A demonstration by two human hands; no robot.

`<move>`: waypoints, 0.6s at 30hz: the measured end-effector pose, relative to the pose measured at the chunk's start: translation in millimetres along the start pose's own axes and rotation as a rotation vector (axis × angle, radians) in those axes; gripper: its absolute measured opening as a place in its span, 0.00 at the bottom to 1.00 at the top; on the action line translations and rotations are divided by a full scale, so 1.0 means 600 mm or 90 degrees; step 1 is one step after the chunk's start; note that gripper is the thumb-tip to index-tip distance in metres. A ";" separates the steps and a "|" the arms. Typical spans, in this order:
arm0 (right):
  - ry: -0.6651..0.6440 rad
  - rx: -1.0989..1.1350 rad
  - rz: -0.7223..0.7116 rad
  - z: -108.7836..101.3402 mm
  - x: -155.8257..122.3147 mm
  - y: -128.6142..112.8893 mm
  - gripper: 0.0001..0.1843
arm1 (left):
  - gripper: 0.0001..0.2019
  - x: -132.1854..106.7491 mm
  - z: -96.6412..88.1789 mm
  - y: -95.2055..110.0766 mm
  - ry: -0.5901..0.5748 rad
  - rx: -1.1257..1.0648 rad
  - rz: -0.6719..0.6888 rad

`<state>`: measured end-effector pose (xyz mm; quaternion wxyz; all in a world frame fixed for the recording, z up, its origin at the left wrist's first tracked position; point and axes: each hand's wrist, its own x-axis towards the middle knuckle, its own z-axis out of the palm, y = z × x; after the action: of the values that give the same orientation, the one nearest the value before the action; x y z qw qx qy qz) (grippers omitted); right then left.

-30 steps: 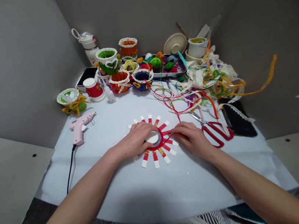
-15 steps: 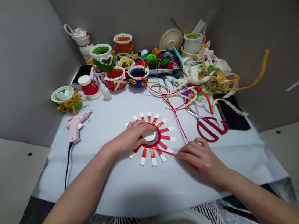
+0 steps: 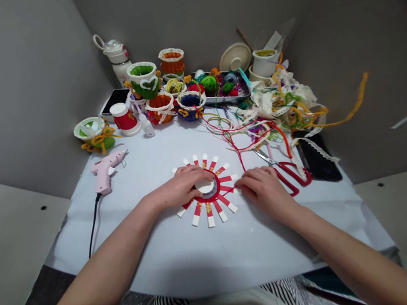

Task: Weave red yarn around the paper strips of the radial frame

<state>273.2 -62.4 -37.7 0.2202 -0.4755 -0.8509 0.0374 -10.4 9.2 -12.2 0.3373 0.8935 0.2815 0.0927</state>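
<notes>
The right hand (image 3: 263,187) has moved up from four o'clock to three o'clock of the red-and-white paper cup (image 3: 205,187), its cut strips splayed flat mid-surface (image 3: 187,255). Its fingertips pinch a thin red yarn strand (image 3: 227,190). At nine o'clock, the left hand (image 3: 183,184) holds the cup's base, thumb and fingers curled around. Yarn-weaving seems underway; the next move likely calls for a taut strand around another strip.

A paper cup (image 3: 205,187), cut into red, gold-marked strips with white ends, lies splayed like rays midway between the left and right edges of the desk (image 3: 158,260), red yarn (image 3: 241,161) ringing its white centre and trailing rightward, then toward the back edge.
</notes>
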 end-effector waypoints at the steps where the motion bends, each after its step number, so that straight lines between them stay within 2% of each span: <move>1: 0.002 0.008 0.015 0.006 0.014 0.006 0.12 | 0.23 0.000 -0.001 0.001 -0.003 0.002 -0.006; 5: 0.022 0.047 0.049 0.027 0.045 0.017 0.10 | 0.23 -0.001 -0.001 0.004 -0.007 0.002 0.000; 9: 0.042 0.070 0.057 0.035 0.043 0.017 0.09 | 0.20 -0.002 0.005 0.006 0.035 0.010 0.008; 13: 0.035 0.088 0.060 0.030 0.037 0.018 0.09 | 0.23 0.002 0.011 0.009 0.056 0.048 -0.038; 18: 0.025 0.110 0.005 0.012 0.022 0.017 0.08 | 0.20 0.000 0.008 0.006 0.055 0.046 -0.008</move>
<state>272.2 -44.7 -42.3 0.2768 -0.4590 -0.8380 0.1022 -7.3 4.3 -13.3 0.2930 0.8985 0.3048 0.1185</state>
